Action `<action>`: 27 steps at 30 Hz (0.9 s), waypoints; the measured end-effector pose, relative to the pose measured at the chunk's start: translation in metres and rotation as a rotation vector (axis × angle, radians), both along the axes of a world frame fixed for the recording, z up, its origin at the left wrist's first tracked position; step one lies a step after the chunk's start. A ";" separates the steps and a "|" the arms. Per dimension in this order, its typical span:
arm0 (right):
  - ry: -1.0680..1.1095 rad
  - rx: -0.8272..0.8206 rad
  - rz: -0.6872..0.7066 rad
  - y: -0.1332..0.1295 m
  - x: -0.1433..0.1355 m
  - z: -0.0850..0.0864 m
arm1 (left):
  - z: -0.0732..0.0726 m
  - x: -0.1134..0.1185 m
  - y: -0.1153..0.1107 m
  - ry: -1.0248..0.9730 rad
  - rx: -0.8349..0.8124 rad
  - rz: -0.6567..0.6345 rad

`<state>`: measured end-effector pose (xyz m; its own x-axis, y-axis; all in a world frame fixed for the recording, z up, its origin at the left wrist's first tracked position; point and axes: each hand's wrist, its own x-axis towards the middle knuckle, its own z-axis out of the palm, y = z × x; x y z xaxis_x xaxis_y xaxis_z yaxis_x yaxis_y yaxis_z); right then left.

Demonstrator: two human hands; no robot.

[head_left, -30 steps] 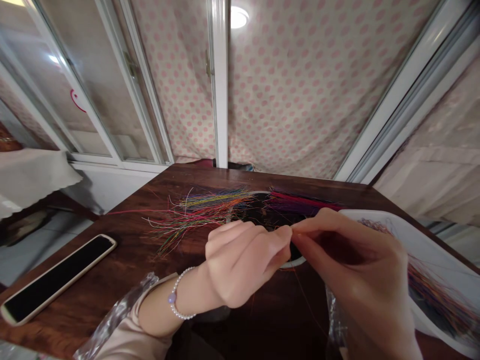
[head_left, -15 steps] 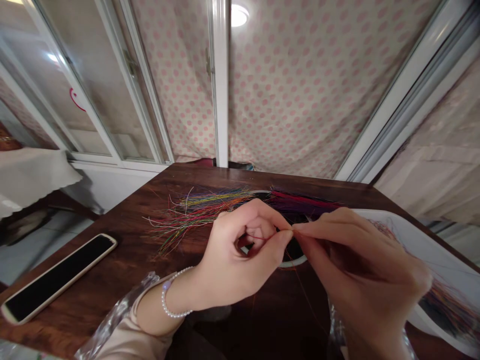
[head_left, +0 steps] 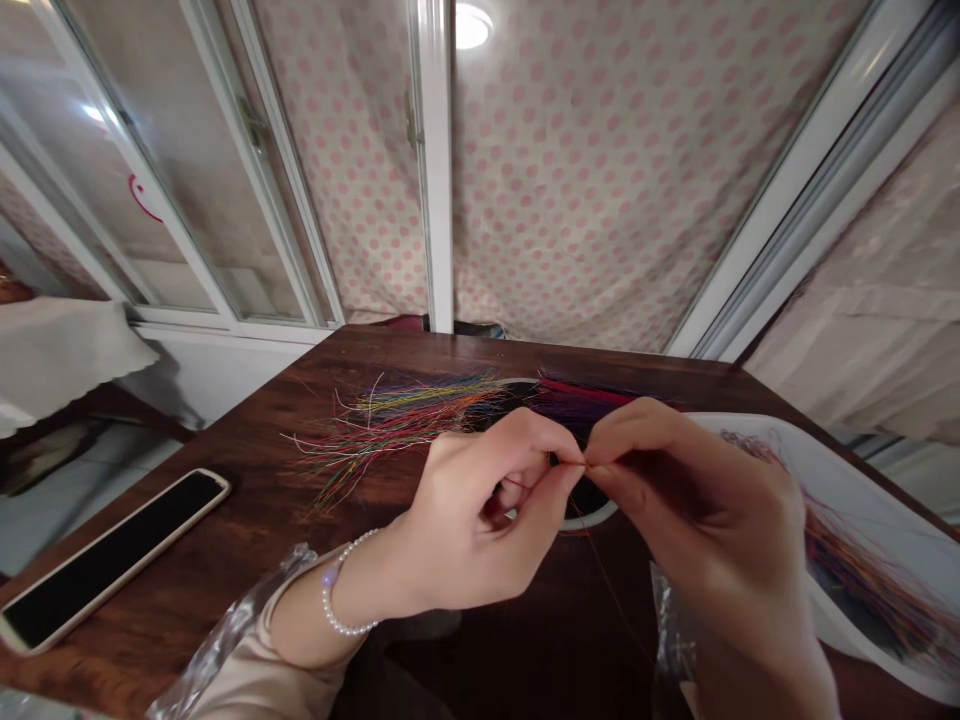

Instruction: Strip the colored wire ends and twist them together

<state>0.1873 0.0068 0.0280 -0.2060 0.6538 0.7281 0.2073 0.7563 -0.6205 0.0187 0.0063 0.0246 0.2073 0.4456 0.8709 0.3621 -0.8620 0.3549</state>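
Observation:
My left hand (head_left: pixel 495 510), with a pearl bracelet (head_left: pixel 328 590) at its wrist, pinches a thin orange-red thread (head_left: pixel 600 560) between thumb and forefinger. My right hand (head_left: pixel 694 510) pinches the same thread; the fingertips of both hands nearly meet. The thread's loose end trails down over the dark table. Behind my hands lies a dark round thing with a pale rim (head_left: pixel 600 517), partly hidden. Bundles of multicoloured threads (head_left: pixel 405 425) fan out to its left, and red and purple threads (head_left: pixel 592 395) lie to its right.
A phone (head_left: pixel 112 555) lies at the left of the wooden table (head_left: pixel 300 370). At the right stands a white tray (head_left: pixel 847 480) holding more coloured threads (head_left: pixel 877 560). Clear plastic covers both forearms. Glass sliding doors and a dotted curtain (head_left: pixel 600 180) stand behind.
My right hand has turned, its knuckles shifting left and its fingers closing nearer to my left fingertips. My left hand has barely moved. The view has shifted slightly.

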 end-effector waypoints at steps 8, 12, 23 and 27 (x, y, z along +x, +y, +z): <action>0.183 -0.297 0.199 -0.002 -0.002 -0.003 | -0.004 0.003 0.000 0.022 0.171 0.095; 0.185 -0.355 0.242 -0.003 -0.002 -0.002 | -0.005 0.004 0.000 0.049 0.195 0.096; 0.170 -0.199 0.082 -0.005 -0.004 -0.002 | -0.006 0.008 -0.003 -0.060 0.113 0.043; 0.087 -0.019 -0.009 -0.003 -0.001 -0.002 | -0.006 0.005 0.000 -0.048 0.124 0.009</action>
<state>0.1862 0.0034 0.0264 -0.1361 0.6692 0.7305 0.1586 0.7426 -0.6507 0.0241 0.0068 0.0187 0.1606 0.3358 0.9281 0.3554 -0.8970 0.2630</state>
